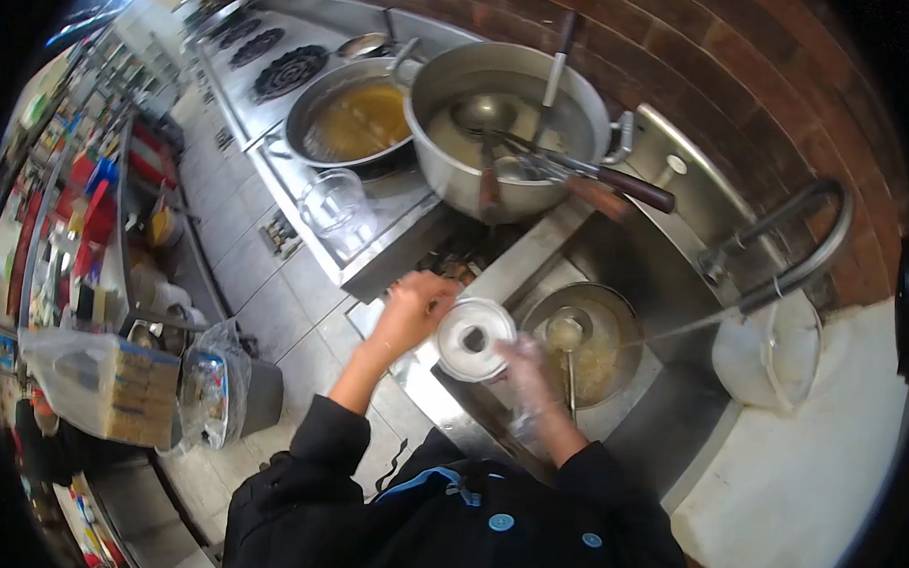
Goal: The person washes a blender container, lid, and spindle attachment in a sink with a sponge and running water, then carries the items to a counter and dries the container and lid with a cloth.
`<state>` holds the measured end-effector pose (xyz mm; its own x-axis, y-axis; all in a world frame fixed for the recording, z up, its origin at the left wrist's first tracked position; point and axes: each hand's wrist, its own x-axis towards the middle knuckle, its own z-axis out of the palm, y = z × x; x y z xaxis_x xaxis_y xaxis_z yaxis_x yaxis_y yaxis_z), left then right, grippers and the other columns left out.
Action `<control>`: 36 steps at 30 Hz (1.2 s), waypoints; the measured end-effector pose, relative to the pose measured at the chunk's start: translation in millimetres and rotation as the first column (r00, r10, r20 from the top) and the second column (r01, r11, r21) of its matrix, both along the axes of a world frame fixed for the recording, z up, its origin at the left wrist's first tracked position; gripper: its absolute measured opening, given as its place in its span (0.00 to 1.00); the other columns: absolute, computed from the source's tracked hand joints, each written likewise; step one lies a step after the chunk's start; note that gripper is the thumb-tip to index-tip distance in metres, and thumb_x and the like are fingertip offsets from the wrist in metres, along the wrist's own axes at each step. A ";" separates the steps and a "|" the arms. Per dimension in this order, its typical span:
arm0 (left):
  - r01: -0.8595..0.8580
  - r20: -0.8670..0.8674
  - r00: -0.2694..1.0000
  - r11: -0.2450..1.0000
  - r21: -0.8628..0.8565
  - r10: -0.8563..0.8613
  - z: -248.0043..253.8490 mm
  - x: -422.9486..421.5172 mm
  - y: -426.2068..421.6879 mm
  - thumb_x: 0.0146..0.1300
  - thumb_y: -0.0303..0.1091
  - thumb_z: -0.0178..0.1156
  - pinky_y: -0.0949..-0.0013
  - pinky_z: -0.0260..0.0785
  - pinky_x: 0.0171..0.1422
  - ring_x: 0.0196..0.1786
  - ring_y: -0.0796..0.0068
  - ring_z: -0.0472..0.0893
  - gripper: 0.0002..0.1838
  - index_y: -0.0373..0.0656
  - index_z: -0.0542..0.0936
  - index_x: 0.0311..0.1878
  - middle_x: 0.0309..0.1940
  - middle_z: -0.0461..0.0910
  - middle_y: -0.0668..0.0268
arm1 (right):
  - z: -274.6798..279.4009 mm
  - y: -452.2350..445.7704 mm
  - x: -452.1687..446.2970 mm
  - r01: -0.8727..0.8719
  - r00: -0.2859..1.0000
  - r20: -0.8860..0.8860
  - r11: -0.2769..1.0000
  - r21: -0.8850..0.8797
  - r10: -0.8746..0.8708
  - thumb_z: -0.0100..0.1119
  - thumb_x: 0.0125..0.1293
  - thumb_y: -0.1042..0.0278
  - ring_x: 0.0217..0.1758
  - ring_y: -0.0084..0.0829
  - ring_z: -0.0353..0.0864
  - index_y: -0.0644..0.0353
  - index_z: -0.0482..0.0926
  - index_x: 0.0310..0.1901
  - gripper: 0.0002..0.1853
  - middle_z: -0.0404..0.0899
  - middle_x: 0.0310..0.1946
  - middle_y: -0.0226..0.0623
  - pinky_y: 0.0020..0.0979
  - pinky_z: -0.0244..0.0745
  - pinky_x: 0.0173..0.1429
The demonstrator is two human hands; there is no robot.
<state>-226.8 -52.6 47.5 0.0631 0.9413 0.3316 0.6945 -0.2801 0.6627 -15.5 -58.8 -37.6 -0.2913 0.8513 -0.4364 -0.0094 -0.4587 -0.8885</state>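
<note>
Reddish-brown brick wall [761, 94] backs the steel kitchen line I'm watching through the head camera. Over the near edge of the grey stainless-steel sink [685, 417], I have the round white piece with a dark central hole [452, 356] held up. My right hand [533, 379], in what looks like a clear plastic glove, pinches its rim; my bare left hand [419, 308] has curled fingers just beside the opposite rim, and I can't tell whether they touch it. I judge the work midway: the piece is lifted clear but not set down, water runs from the curved metal tap [837, 232] into the round metal pan [616, 308], and the long-handled metal ladle [567, 333] lies there unheld. Whether the piece is clean I can't make out.
</note>
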 end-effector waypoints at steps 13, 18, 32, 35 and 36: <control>0.871 0.936 0.329 0.344 -0.351 0.123 -86.1 289.9 99.9 0.58 0.42 0.59 0.66 0.73 0.43 0.40 0.69 0.79 0.25 0.37 0.69 0.54 0.43 0.76 0.59 | 93.4 32.9 255.1 -0.219 0.528 0.682 0.694 0.685 -0.507 0.55 0.58 0.61 0.30 0.40 0.79 0.70 0.75 0.40 0.17 0.78 0.29 0.47 0.32 0.74 0.34; 0.613 0.577 0.757 0.641 -0.463 -0.308 -105.8 344.4 128.2 0.48 0.38 0.65 0.65 0.72 0.42 0.33 0.63 0.81 0.20 0.36 0.73 0.41 0.32 0.80 0.56 | 95.2 105.8 421.1 0.212 0.576 0.266 0.455 0.865 -0.773 0.52 0.60 0.57 0.44 0.42 0.77 0.66 0.77 0.38 0.17 0.78 0.38 0.50 0.32 0.70 0.47; 0.704 0.794 0.596 0.553 -0.445 -0.120 -91.2 349.8 114.9 0.62 0.51 0.51 0.73 0.69 0.31 0.24 0.78 0.74 0.22 0.37 0.74 0.39 0.22 0.75 0.68 | 119.0 148.1 472.4 0.080 0.001 0.942 0.939 0.334 -0.335 0.53 0.54 0.61 0.44 0.46 0.77 0.65 0.76 0.42 0.18 0.77 0.38 0.55 0.38 0.72 0.46; 0.700 0.833 0.501 0.456 -0.550 0.236 -73.3 339.6 112.8 0.64 0.54 0.47 0.68 0.73 0.31 0.25 0.73 0.77 0.24 0.38 0.74 0.41 0.24 0.75 0.65 | 187.0 117.9 432.9 -0.050 0.276 0.749 0.769 0.637 -0.602 0.54 0.55 0.56 0.39 0.47 0.78 0.67 0.73 0.44 0.22 0.77 0.34 0.56 0.40 0.71 0.42; 0.718 0.830 0.483 0.418 -0.557 0.278 -76.3 337.8 112.8 0.64 0.55 0.45 0.67 0.74 0.31 0.26 0.72 0.78 0.25 0.38 0.74 0.41 0.24 0.76 0.64 | 214.0 99.3 394.8 -0.085 0.245 0.728 0.734 0.674 -0.640 0.54 0.55 0.56 0.36 0.47 0.78 0.68 0.73 0.42 0.21 0.77 0.32 0.55 0.40 0.71 0.41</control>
